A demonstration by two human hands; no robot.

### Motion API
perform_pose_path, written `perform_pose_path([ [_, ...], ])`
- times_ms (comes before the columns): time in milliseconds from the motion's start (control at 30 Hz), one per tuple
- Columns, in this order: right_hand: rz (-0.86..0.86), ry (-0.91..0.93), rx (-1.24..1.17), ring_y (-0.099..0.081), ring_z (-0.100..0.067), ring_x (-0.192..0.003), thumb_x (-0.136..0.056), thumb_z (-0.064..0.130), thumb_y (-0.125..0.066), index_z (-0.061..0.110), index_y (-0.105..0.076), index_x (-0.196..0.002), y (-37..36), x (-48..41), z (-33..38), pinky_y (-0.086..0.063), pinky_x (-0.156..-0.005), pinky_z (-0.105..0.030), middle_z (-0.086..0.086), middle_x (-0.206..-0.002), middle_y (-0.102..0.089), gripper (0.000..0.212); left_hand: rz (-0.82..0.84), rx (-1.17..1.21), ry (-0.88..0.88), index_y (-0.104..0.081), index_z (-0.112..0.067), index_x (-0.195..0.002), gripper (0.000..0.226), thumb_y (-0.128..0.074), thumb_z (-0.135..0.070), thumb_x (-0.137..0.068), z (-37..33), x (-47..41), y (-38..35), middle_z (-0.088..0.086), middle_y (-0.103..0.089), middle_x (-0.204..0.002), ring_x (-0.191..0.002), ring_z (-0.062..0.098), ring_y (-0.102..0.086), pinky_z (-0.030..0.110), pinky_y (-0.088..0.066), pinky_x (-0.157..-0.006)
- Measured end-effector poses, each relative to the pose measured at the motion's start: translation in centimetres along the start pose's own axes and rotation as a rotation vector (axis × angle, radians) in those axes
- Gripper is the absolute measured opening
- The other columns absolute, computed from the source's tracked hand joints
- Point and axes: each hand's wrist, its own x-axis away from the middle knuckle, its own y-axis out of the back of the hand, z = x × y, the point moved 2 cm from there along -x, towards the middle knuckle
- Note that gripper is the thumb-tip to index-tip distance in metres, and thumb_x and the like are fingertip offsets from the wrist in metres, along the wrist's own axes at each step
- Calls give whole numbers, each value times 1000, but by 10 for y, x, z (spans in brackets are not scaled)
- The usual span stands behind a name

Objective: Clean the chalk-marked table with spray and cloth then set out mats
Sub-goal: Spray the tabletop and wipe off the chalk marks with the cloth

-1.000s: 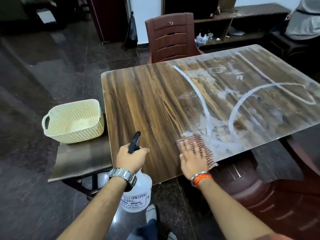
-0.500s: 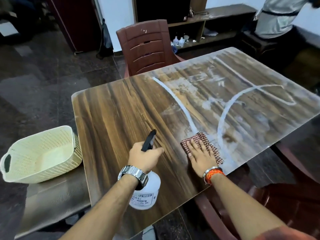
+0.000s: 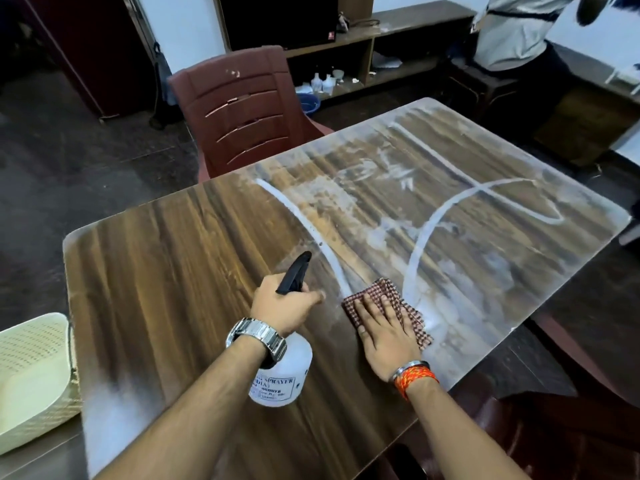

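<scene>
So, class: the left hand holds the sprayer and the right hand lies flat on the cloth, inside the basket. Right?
No: the head view shows the cloth and right hand on the table, not in the basket. The left hand does hold the sprayer.

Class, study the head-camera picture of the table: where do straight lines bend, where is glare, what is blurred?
Head view: the wide lens bows the table edges; a pale sheen sits on its near-left corner; the left hand is smeared at its forefinger on the spray bottle; the right hand and checked cloth are sharp; the basket is soft.
</scene>
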Motion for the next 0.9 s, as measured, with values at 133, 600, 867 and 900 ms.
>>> perform_pose_path([
  [133, -75, -82, -6, 3, -9, -146, -99, 46, -17, 44, -9, -149, 16, -48, -38, 4, -118, -41, 20, -158, -5, 51, -61, 2, 65, -45, -17, -47, 40, -76, -18, -73, -6, -29, -14, -9, -42, -39, -45, 18, -42, 24, -37, -53],
  [600, -118, 204, 38, -30, -27, -138, -90, 40, -41, 26, -40, -143, 11, -173, 68, -22, -113, -50, 0, -150, -39, 55, -217, 168, 86, -73, -14, -74, 10, -82, -14, -70, -15, -80, 11, 8, -66, -60, -48, 22, -53, 33, -47, -56],
  [867, -62, 566, 31, -23, -16, -143, -93, 37, -39, 36, -33, -144, 8, -172, 75, -10, -114, -46, 10, -153, -33, 52, -167, 129, 98, -74, -18, -70, 10, -82, -21, -63, -19, -106, 22, 5, -69, -59, -56, 30, -64, 40, -55, -64],
  [900, -96, 410, 53, -19, -15, -144, -95, 36, -38, 37, -27, -148, 18, -193, 53, -8, -115, -45, 12, -156, -24, 55, -164, 117, 95, -74, -17, -69, 12, -83, -23, -65, -18, -108, 23, 4, -65, -56, -52, 28, -60, 36, -52, -61],
])
